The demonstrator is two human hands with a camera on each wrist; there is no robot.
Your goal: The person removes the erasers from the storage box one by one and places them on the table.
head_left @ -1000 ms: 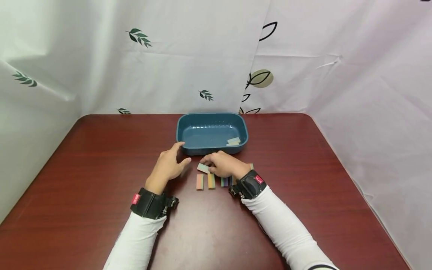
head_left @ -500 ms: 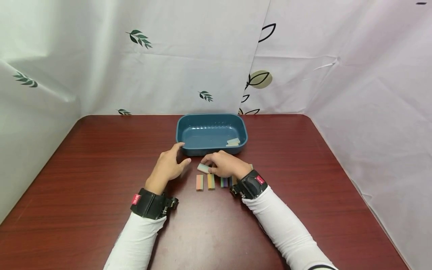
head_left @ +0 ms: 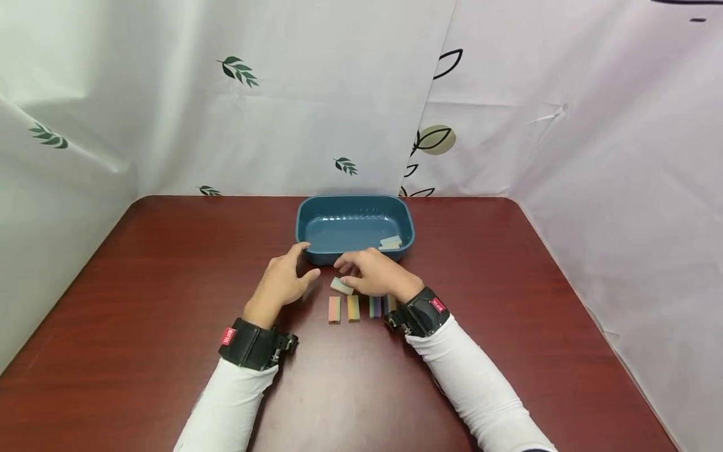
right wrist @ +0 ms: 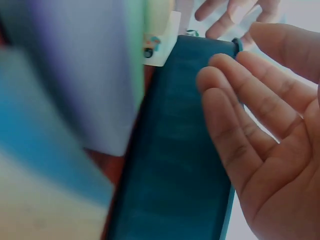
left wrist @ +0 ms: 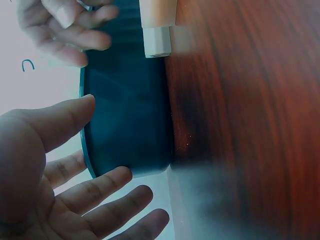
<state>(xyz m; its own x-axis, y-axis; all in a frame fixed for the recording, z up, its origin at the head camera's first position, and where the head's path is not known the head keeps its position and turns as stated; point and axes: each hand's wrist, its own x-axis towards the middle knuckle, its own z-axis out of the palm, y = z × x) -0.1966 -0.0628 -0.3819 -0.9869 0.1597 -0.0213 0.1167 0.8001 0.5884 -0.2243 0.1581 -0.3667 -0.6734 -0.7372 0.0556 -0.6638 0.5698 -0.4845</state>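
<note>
My left hand (head_left: 279,279) is spread beside the near left corner of a blue plastic basin (head_left: 324,258), its index fingertip at the rim. Just in front of the basin, my right hand (head_left: 381,274) hovers by a pale eraser-like block (head_left: 341,287) lying at a slant. In the right wrist view that hand's fingers (right wrist: 227,130) are extended and hold nothing. Nearer me stand a pink-striped block (head_left: 334,309), a yellow-striped block (head_left: 353,308) and a purple-and-green block (head_left: 375,307). Another block (head_left: 390,304) is partly hidden by the right wrist strap.
A few pale blocks (head_left: 390,243) lie in the basin's near right corner. The reddish-brown table (head_left: 169,301) reaches out to both sides. White patterned sheeting (head_left: 282,125) hangs behind and beside it.
My right hand's fingers have lifted slightly off the slanted pale block, and the thumb and fingers have spread. My left hand has stayed by the basin. The head view has tilted slightly upward.
</note>
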